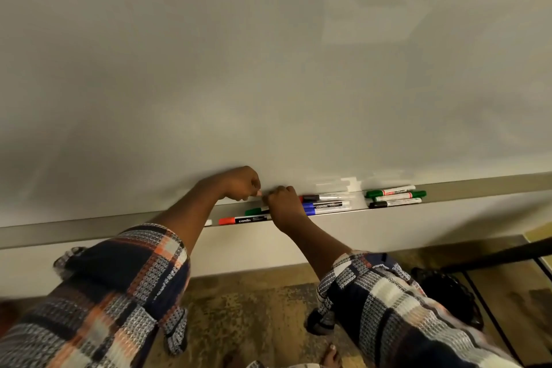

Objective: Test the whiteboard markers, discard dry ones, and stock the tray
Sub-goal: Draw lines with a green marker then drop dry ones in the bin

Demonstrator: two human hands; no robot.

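Whiteboard markers lie in the long grey metal tray (89, 230), and your two hands meet over it, working one marker between them.

Your left hand (240, 184) is curled, its fingertips pinching a small pale end (259, 193), which could be a cap or a tip. Just beside it, your right hand (283, 203) is closed round what I judge to be the marker barrel, hidden in the fist. Pull straight along the barrel, not sideways, so you don't knock the red-capped white marker (243, 220) or the green-capped marker (256, 211) lying beneath. Further right lie two blue-capped markers (325, 208), then a separate cluster of green markers (394, 196). Test on the blank white board (268, 69) just above, with the cap in hand.
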